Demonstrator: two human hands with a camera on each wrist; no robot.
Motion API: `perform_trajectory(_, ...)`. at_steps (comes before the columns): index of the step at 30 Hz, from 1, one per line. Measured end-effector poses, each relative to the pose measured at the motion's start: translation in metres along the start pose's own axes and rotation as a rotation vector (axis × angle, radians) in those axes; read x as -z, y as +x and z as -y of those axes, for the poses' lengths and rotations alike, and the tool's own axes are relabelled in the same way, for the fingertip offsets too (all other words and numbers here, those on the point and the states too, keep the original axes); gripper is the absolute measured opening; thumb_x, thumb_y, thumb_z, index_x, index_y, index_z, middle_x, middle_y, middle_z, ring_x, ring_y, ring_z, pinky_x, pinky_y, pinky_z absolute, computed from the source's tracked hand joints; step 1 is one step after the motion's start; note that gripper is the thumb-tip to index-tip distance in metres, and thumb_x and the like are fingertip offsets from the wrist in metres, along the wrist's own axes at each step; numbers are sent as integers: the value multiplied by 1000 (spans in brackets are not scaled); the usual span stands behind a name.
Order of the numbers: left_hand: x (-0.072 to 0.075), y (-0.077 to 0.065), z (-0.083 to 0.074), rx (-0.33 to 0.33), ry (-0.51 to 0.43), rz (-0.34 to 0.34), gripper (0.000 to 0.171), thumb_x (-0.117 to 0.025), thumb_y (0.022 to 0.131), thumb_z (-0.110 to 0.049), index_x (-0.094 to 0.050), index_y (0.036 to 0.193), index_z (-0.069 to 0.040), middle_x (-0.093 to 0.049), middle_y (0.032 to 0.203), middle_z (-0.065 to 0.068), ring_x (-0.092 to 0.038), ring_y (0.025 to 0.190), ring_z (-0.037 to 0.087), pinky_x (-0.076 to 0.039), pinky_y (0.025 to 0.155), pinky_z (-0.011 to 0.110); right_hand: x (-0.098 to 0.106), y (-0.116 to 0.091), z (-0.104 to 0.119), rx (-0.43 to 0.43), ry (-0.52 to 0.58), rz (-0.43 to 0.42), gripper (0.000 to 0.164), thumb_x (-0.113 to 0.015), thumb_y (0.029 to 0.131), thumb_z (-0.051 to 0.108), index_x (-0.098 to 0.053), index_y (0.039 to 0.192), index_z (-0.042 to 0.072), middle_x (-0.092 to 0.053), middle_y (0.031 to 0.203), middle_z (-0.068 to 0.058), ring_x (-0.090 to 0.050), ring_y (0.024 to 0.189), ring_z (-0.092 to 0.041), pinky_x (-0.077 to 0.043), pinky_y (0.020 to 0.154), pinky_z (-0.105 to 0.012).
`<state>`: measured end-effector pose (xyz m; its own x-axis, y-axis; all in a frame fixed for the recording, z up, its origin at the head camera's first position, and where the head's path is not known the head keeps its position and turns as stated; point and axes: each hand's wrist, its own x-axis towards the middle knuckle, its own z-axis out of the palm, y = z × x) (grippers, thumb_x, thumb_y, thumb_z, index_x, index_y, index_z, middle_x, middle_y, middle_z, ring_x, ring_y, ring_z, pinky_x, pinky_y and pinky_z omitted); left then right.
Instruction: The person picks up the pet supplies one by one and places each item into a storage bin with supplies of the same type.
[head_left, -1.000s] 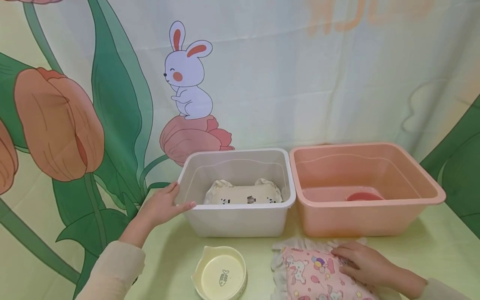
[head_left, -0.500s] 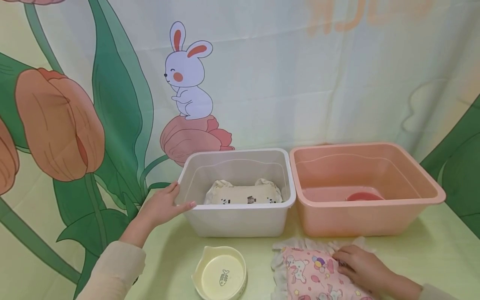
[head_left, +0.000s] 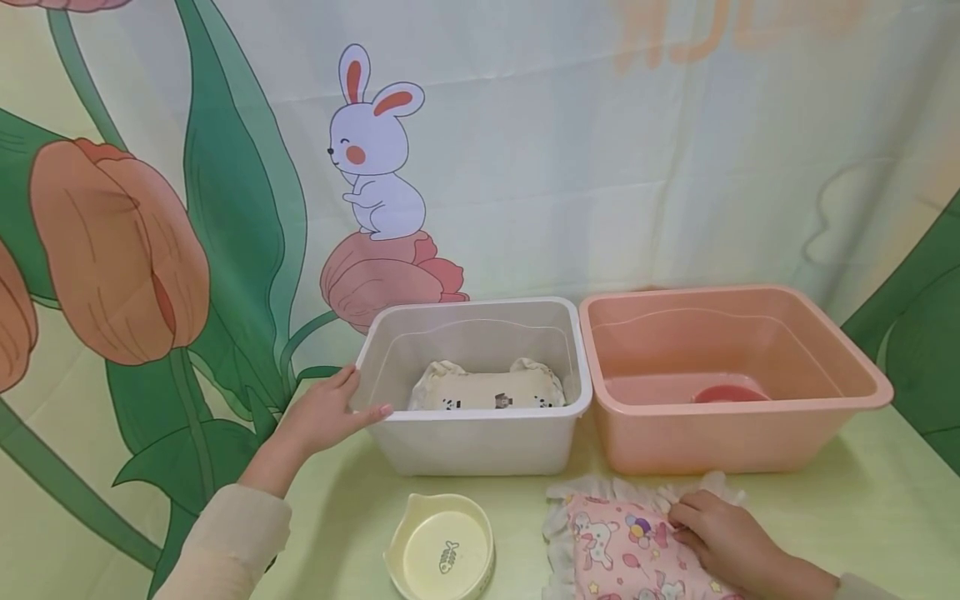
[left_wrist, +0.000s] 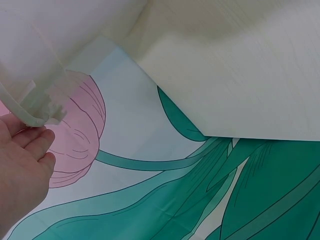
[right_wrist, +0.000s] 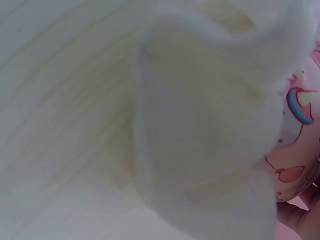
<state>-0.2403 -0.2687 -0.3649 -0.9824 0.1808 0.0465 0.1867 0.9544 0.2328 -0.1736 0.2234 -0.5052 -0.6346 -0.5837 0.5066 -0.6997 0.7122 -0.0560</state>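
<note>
At the left front corner of a light grey plastic tub (head_left: 480, 446), my left hand (head_left: 324, 412) holds the rim, thumb over the front edge. In the left wrist view the fingers (left_wrist: 37, 142) curl up against that rim (left_wrist: 25, 117). My right hand (head_left: 731, 537) pinches the upper right part of a pink pillow (head_left: 618, 550) with a bunny print and white frill, lying in front of the tubs. Blurred frill (right_wrist: 210, 120) fills much of the right wrist view, with fingers (right_wrist: 295, 217) gripping printed cloth at lower right.
Inside the grey tub lies a cream pillow (head_left: 480, 387) with small animal prints. A peach tub (head_left: 712, 437) stands right beside it, with a red round thing (head_left: 729, 392) inside. A pale yellow cat-eared bowl (head_left: 444, 554) sits in front. A printed curtain (head_left: 525, 167) hangs behind.
My right hand has shifted slightly right and its fingers have drawn in, bunching the pink pillow's cloth. The left hand and both tubs have stayed put.
</note>
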Motion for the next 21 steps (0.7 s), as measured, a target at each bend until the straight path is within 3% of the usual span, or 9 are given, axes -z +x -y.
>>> perform_trajectory(7,1,0,-1,-4,5,-1,91,-45,77,-66,-24,140,-4,-31,139,23,-38,121,42,-38,89,57,6,4,-3,27,21,8,12,-67,76,19,-58,78,25,-54,82,13,-53,78,-7,-48,62,-26)
perform_trajectory(13,1,0,-1,-8,7,-4,90,-45,77,-65,-25,139,-4,-31,139,23,-38,121,42,-38,90,56,12,11,-2,51,23,-4,26,-73,65,10,-59,81,25,-55,84,11,-55,78,-10,-49,64,-28)
perform_trajectory(21,-1,1,1,-4,5,-9,91,-45,77,-66,-24,140,-5,-31,140,22,-40,120,41,-39,89,56,17,17,-2,79,24,-13,26,-74,65,11,-60,82,25,-56,86,10,-55,80,-12,-49,65,-28)
